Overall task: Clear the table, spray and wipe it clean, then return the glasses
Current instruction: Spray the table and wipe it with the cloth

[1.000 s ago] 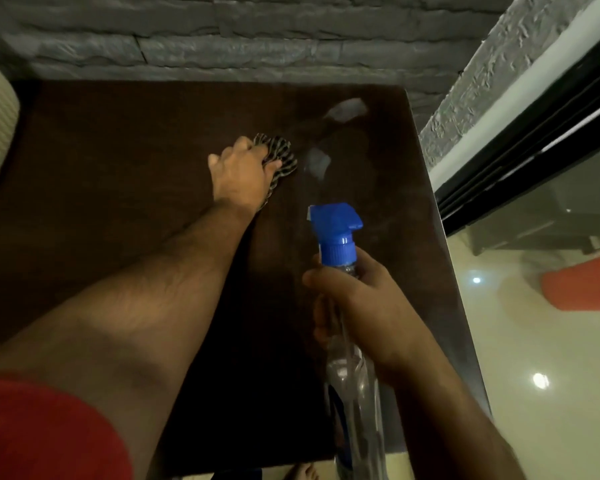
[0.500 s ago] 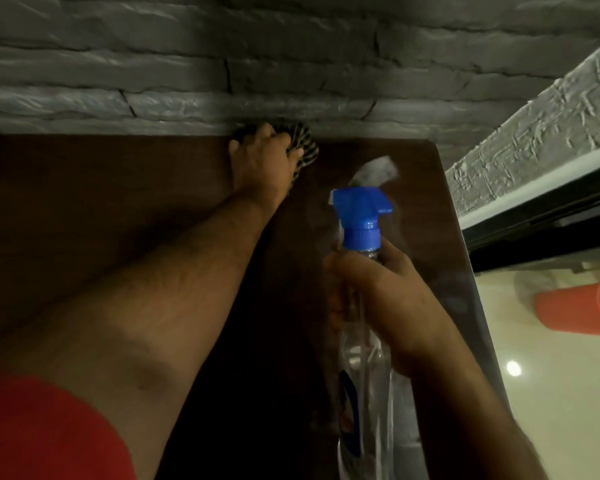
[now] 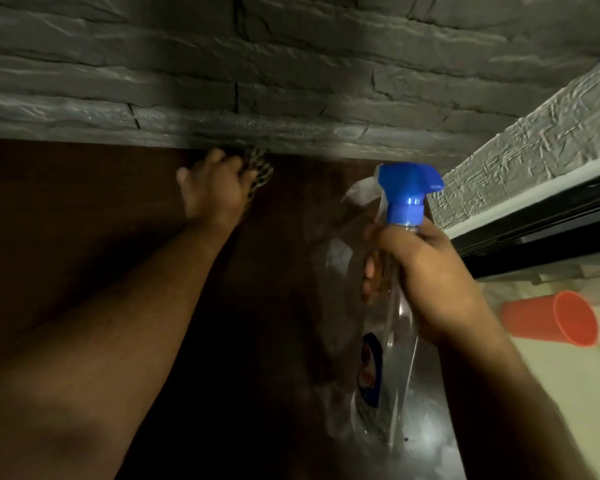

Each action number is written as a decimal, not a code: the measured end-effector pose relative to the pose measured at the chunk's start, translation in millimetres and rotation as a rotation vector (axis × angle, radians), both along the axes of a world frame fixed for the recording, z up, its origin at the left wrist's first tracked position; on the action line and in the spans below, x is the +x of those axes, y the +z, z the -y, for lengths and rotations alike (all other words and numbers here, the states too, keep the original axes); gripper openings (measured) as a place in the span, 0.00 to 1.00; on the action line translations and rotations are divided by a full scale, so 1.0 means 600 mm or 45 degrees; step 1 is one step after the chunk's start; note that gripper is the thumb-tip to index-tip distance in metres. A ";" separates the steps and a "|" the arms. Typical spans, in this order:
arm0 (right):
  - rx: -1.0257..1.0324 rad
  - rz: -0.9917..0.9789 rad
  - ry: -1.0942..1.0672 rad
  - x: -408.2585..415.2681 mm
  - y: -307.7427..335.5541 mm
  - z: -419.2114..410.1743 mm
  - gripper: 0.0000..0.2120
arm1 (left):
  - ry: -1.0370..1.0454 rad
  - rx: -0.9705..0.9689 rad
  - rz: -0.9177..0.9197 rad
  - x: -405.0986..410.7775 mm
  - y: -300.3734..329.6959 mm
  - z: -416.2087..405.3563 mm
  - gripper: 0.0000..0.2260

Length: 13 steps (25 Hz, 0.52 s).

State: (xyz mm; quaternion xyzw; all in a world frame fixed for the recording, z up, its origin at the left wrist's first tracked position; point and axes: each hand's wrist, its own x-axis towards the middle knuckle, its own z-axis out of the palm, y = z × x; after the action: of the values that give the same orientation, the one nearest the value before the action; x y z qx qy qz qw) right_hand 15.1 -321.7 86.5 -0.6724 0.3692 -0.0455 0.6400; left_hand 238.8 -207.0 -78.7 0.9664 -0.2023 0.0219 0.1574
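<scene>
We saw the left hand (image 3: 215, 188) stretched out to the far edge of the dark brown table (image 3: 84, 220), right where the tabletop met the grey stone wall (image 3: 291, 81). Its fingers were bent over a checked cloth (image 3: 260, 173), pressing it down on the wood; the cloth poked out on the hand's right side and touched the foot of the wall. The picture was blurred there, so we could not tell how tightly the cloth was gripped.

The right hand (image 3: 420, 271) was nearer to us, above the right side of the table. Its fingers were wrapped round the neck of a clear spray bottle (image 3: 392, 341), just under the blue trigger head (image 3: 407, 188), which pointed away toward the wall. The bottle hung roughly upright in the hand, its label facing left. A pale wet sheen lay on the tabletop under and behind the bottle.

Off the table to the right, an orange cup (image 3: 551, 317) stood on the pale floor (image 3: 568, 410).
</scene>
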 end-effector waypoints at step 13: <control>0.088 0.088 -0.080 -0.021 -0.008 0.072 0.13 | 0.065 0.170 0.124 0.004 0.002 -0.026 0.18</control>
State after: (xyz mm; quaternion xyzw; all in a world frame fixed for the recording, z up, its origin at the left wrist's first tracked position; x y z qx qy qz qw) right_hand 2.3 -364.9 81.8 -0.6359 0.3693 -0.0759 0.6734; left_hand 241.4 -191.5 -77.4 0.9773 -0.1859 0.0593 0.0821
